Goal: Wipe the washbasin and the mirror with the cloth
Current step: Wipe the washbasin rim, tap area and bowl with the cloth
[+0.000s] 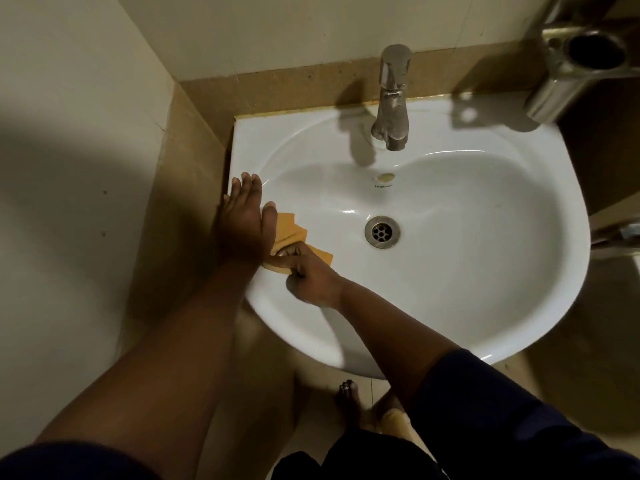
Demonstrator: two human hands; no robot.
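Cloth (294, 237): orange, crumpled on washbasin (450, 271) left inner slope, near drain (382, 232).
Right hand (308, 275): fingers curled, gripping cloth.
Left hand (244, 220): fingers straight, flat on left rim, holding nothing.

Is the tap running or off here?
Off. No water falls from the tap spout, and none shows around the washbasin drain.

Head view, steeply down, near washbasin (450, 306)
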